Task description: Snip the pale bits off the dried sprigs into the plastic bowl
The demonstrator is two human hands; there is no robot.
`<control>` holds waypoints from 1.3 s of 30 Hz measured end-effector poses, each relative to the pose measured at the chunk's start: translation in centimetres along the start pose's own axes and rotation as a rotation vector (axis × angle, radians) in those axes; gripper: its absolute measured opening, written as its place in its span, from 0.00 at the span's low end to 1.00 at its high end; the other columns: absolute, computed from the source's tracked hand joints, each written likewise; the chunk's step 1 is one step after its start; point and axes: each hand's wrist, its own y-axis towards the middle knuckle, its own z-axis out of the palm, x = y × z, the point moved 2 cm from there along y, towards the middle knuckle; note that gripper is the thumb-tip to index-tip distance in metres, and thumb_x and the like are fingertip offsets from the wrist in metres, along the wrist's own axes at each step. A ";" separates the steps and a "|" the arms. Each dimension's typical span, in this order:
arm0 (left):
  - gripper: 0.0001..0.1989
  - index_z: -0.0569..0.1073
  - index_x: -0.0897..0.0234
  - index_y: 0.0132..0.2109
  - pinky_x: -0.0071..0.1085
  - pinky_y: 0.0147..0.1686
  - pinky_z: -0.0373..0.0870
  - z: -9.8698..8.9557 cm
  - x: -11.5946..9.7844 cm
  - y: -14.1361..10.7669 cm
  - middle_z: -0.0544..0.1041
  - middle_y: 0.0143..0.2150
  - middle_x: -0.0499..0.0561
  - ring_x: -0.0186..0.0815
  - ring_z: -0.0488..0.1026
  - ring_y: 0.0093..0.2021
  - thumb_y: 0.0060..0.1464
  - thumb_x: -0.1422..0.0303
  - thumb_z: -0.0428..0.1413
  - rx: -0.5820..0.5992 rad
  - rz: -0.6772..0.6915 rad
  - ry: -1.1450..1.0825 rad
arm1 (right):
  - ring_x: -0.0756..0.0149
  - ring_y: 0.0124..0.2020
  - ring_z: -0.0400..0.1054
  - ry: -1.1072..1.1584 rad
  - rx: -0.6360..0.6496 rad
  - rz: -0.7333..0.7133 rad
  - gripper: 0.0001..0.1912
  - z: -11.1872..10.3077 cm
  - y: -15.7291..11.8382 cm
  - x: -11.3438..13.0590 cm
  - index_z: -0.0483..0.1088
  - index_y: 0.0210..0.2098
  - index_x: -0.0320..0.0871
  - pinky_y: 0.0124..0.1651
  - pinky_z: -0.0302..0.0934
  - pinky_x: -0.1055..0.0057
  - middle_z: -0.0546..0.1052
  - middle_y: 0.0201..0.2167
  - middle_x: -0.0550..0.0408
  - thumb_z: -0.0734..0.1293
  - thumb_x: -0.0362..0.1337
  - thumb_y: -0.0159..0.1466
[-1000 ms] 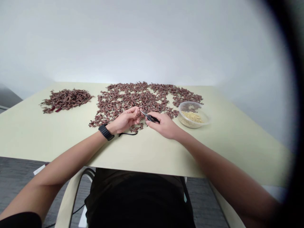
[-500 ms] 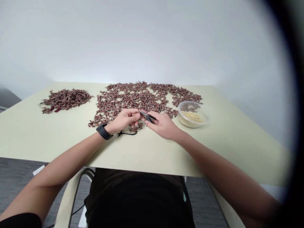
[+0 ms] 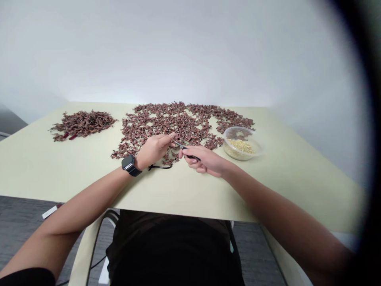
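My right hand point(image 3: 205, 159) is wrapped round the black handles of a pair of small pliers point(image 3: 180, 144). Their metal tip points left and reaches my left hand point(image 3: 156, 149). The fingers of that hand are pinched together at the tip, on something too small and too covered to make out. Beneath and beyond both hands spreads a wide layer of small reddish-brown pieces point(image 3: 166, 123) with dark and pale specks. A thin black cord-like loop point(image 3: 162, 167) lies on the table just below my left hand.
A clear round plastic tub point(image 3: 228, 149) with yellowish bits point(image 3: 241, 145) in it stands right of my right hand. At the left sits a denser heap of reddish-brown pieces point(image 3: 85, 124), a dark red item point(image 3: 73, 136) at its front. Everything rests on a pale yellow table point(image 3: 184, 194) against a wall.
My right hand has rolled over, so the pliers now show edge-on with their handles closer together. My left wrist has turned, bringing the watch face into view.
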 end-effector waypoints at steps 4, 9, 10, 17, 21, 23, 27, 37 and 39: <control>0.11 0.82 0.63 0.47 0.26 0.36 0.68 0.0 -0.3 0.2 0.83 0.39 0.53 0.33 0.75 0.32 0.62 0.70 0.57 0.026 -0.057 -0.058 | 0.71 0.23 0.45 -0.240 -0.157 -0.153 0.15 -0.4 0.2 0.2 0.67 0.36 0.46 0.24 0.39 0.71 0.55 0.24 0.62 0.64 0.51 0.66; 0.17 0.82 0.68 0.44 0.26 0.32 0.70 0.6 -0.1 0.3 0.80 0.33 0.54 0.33 0.74 0.30 0.66 0.59 0.55 0.172 -0.210 -0.366 | 0.69 0.27 0.56 -0.739 -0.469 -0.374 0.10 -0.8 0.1 0.3 0.68 0.34 0.45 0.31 0.47 0.69 0.65 0.25 0.60 0.66 0.45 0.65; 0.18 0.81 0.69 0.44 0.27 0.33 0.71 0.7 0.0 0.3 0.80 0.34 0.56 0.33 0.75 0.30 0.66 0.57 0.55 0.203 -0.226 -0.422 | 0.69 0.26 0.56 -0.777 -0.485 -0.374 0.09 -0.9 0.0 0.2 0.68 0.36 0.45 0.32 0.46 0.69 0.65 0.24 0.61 0.66 0.45 0.65; 0.21 0.81 0.70 0.43 0.27 0.33 0.71 1.1 0.5 0.1 0.80 0.33 0.58 0.33 0.74 0.31 0.66 0.54 0.56 0.298 -0.227 -0.534 | 0.68 0.27 0.59 -0.854 -0.455 -0.395 0.09 -0.8 -0.2 0.1 0.70 0.38 0.46 0.33 0.47 0.69 0.67 0.26 0.60 0.65 0.45 0.67; 0.21 0.81 0.69 0.42 0.28 0.33 0.72 1.2 0.4 0.1 0.80 0.33 0.58 0.34 0.74 0.31 0.65 0.54 0.56 0.319 -0.221 -0.538 | 0.68 0.27 0.59 -0.861 -0.452 -0.393 0.10 -0.8 -0.1 0.0 0.69 0.37 0.46 0.33 0.47 0.69 0.68 0.26 0.59 0.65 0.46 0.67; 0.21 0.81 0.69 0.42 0.28 0.33 0.72 1.3 0.4 0.1 0.80 0.33 0.58 0.34 0.74 0.31 0.65 0.54 0.56 0.322 -0.219 -0.535 | 0.67 0.28 0.59 -0.858 -0.444 -0.391 0.11 -0.8 0.0 0.0 0.70 0.38 0.46 0.33 0.47 0.69 0.68 0.27 0.59 0.65 0.46 0.67; 0.20 0.81 0.69 0.42 0.28 0.34 0.72 1.3 0.5 0.1 0.80 0.33 0.58 0.34 0.75 0.31 0.65 0.54 0.56 0.326 -0.209 -0.521 | 0.67 0.29 0.60 -0.840 -0.419 -0.391 0.10 -0.9 0.0 -0.1 0.71 0.40 0.46 0.34 0.48 0.69 0.71 0.29 0.58 0.65 0.46 0.67; 0.15 0.80 0.67 0.37 0.26 0.30 0.66 1.1 -0.3 -0.1 0.78 0.28 0.52 0.33 0.72 0.28 0.65 0.61 0.56 0.191 -0.176 -0.269 | 0.66 0.30 0.61 -0.682 -0.395 -0.351 0.12 -0.5 0.5 -0.7 0.69 0.37 0.46 0.34 0.51 0.69 0.70 0.29 0.58 0.64 0.48 0.68; 0.11 0.81 0.66 0.37 0.26 0.31 0.64 1.1 -0.6 -0.3 0.79 0.28 0.51 0.32 0.71 0.27 0.64 0.65 0.56 0.095 -0.113 -0.088 | 0.67 0.30 0.60 -0.568 -0.366 -0.341 0.12 0.1 0.8 -0.8 0.68 0.35 0.45 0.33 0.51 0.69 0.68 0.29 0.58 0.64 0.47 0.67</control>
